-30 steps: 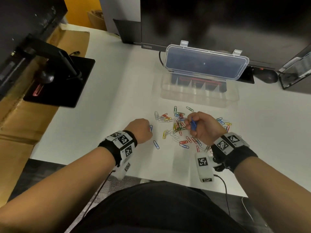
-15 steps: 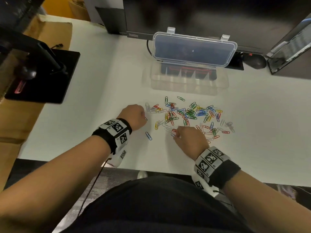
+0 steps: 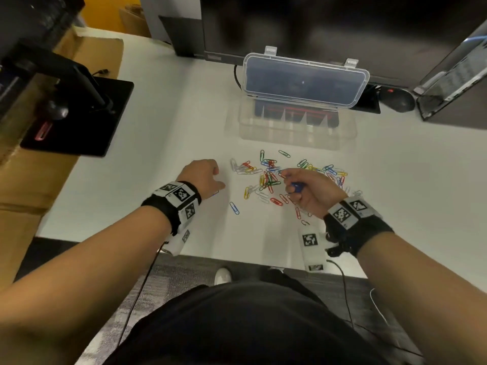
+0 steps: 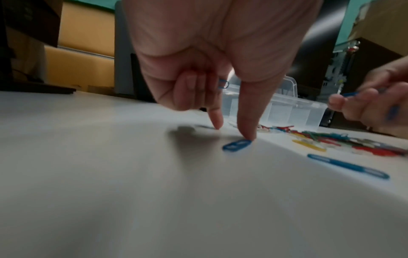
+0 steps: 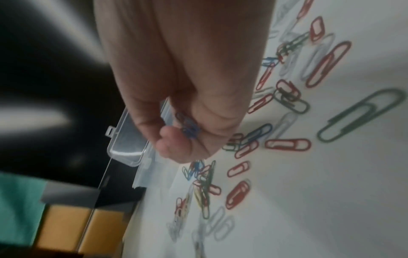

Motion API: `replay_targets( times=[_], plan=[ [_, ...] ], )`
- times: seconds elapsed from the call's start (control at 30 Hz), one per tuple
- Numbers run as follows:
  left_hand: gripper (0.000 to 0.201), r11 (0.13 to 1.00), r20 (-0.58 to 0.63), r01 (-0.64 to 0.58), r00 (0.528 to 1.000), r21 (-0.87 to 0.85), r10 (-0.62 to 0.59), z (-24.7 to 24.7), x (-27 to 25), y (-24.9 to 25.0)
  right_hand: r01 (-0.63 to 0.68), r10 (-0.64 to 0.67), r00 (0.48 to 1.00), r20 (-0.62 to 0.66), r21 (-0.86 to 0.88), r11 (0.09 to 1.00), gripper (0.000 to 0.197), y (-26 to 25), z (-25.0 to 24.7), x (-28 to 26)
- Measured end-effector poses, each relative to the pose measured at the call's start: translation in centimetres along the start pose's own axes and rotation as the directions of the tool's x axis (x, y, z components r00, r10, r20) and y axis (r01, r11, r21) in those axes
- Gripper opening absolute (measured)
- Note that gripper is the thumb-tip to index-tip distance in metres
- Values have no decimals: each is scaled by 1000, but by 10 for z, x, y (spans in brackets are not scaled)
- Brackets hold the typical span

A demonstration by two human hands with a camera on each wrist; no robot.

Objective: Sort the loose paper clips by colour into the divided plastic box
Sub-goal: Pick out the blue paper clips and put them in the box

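The white desk (image 3: pixel 163 143) carries all items. A clear divided box (image 3: pixel 290 130), lid (image 3: pixel 305 80) standing open, sits toward the far edge; its compartments show no clips. The heap of loose paper clips (image 3: pixel 266 177), mixed in colour, lies mid-desk between box and near edge. The left hand (image 3: pixel 203 177) rests left of the heap: outer fingers curled with a blue clip tucked against them (image 4: pixel 223 84), forefinger and thumb extended down, the thumb tip touching a blue clip on the desk (image 4: pixel 236 144). The right hand (image 3: pixel 311 191) hovers over the heap's right part, fingers curled round several blue clips (image 5: pixel 188 128). One lone blue clip (image 3: pixel 234 208) lies nearer the front edge.
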State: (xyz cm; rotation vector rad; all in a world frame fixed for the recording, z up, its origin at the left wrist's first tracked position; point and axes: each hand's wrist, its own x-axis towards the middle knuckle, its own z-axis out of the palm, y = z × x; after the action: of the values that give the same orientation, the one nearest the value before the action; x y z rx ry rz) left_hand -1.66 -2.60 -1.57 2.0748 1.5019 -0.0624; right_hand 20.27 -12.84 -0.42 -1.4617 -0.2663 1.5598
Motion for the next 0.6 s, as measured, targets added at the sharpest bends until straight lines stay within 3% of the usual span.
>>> replay_targets(
  times=[0.07,0.13,0.2,0.27,0.3,0.37,0.4,0.47,0.5,0.6],
  plan=[
    [33,999,13,13,1000,30,-13,2,-2,-1,-65,61,998,25,233,970,17,-3,-4,8],
    [25,1000,15,14,1000,13,-14,6,-3,-1,-88,76,996,46,462,882,8,-4,-9,15],
    [21,1000,7,17,1000,-12,-16,8,-4,-2,-85,99,995,4,537,839,16,-7,-9,19],
    [25,999,-8,23,1000,-40,-23,7,-7,-7,-41,109,986,-128,442,896,32,-13,-9,23],
    [28,999,-15,24,1000,-37,-25,7,-9,-11,-15,82,976,-201,315,949,32,-16,-8,24],
    [31,1000,-15,20,1000,15,-20,7,-14,-21,24,-68,951,-303,-148,989,21,-20,-6,31],
    [28,999,-17,23,1000,38,-23,8,-17,-24,36,-176,940,-291,-429,903,14,-21,-4,34],
    [22,998,-24,39,999,42,-38,11,-22,-27,86,-359,920,-157,-814,575,14,-20,5,41],
    [21,999,-19,41,999,35,-41,12,-23,-26,86,-395,912,-109,-892,444,17,-20,9,44],
    [25,996,71,22,997,82,-28,15,-22,-20,37,-397,917,-47,-979,201,21,-16,24,48]
  ],
)
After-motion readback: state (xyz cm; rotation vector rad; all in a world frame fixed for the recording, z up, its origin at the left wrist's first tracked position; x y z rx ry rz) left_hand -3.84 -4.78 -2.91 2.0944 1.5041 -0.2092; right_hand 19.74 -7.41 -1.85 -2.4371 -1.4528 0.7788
